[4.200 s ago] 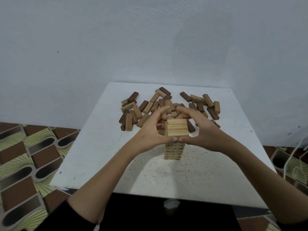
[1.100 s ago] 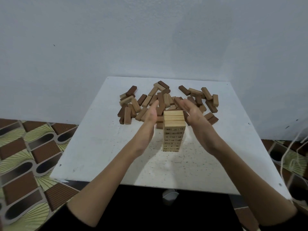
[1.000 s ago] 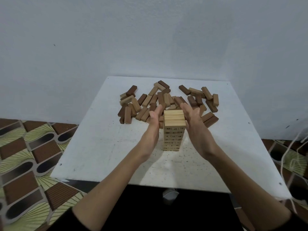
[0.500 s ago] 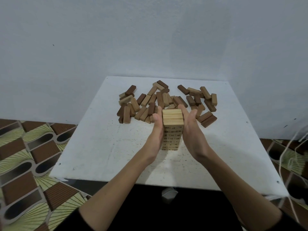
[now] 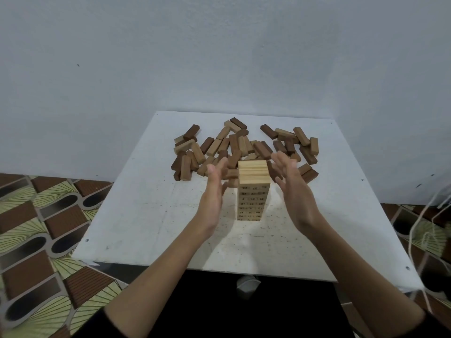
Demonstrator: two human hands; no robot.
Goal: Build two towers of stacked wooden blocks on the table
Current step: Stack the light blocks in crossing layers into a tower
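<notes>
Now one tower [image 5: 252, 191] on the table [image 5: 136, 215], two spread hands, left [image 5: 213, 191] and right [image 5: 290, 191], flanking it untouching.

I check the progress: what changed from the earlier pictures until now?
Both hands let go of the tower and moved apart: left hand and right hand now hover open beside it. The tower stands as before, and the loose blocks behind it stay scattered.
</notes>
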